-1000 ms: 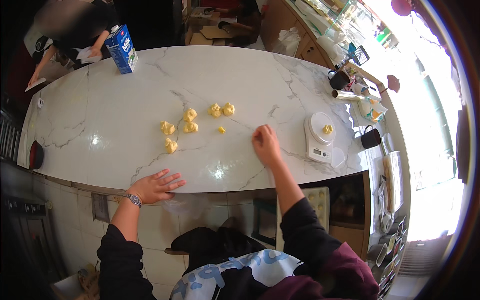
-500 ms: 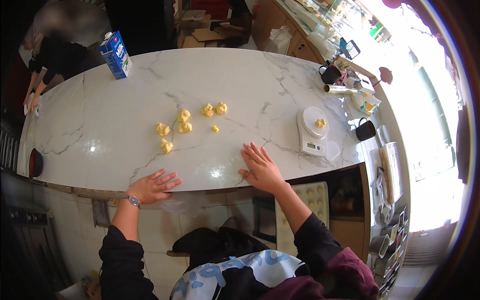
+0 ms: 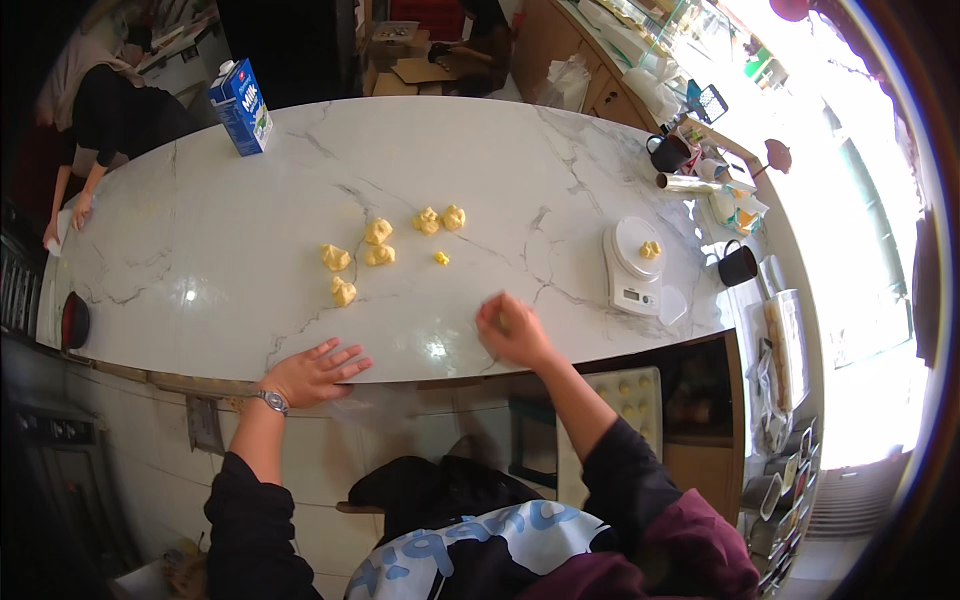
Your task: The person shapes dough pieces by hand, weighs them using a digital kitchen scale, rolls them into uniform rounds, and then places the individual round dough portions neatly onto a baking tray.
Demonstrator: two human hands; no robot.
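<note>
1. My left hand (image 3: 318, 374): palm down, fingers spread, resting at the near edge of the white marbled table (image 3: 200, 240). No object visible in it.
2. My right hand (image 3: 513, 331): fingers curled in, back of the hand up, on or just over the table, right of the left hand. Bit blurry – can't make out whether anything is tucked under the palm.
3. Six yellow dough lumps (image 3: 378, 231) sit mid-table, beyond my hands: two side by side at the far right of the group, two one behind the other, one further left, one nearest me. A small dough scrap (image 3: 442, 258) lies by itself, ahead and left of my right hand. Another dough piece (image 3: 650, 250) is on the round plate of the white scale (image 3: 634, 298), off to my right.
4. Handling, my judgement: lumps look light, soft, easily dented; creased, uneven surfaces. Possibly tacky or a little greasy – shine alone doesn't settle it. Not brittle, but a hard squeeze probably flattens or tears one.
5. Best hold for a lump: cup from above, fingertips low around the sides, light pressure.
6. Scrap: thumb-and-fingertip pinch should do; likely squashes easily.
7. Scale piece: grip its sides, lift straight up, avoid leaning on the plate.
</note>
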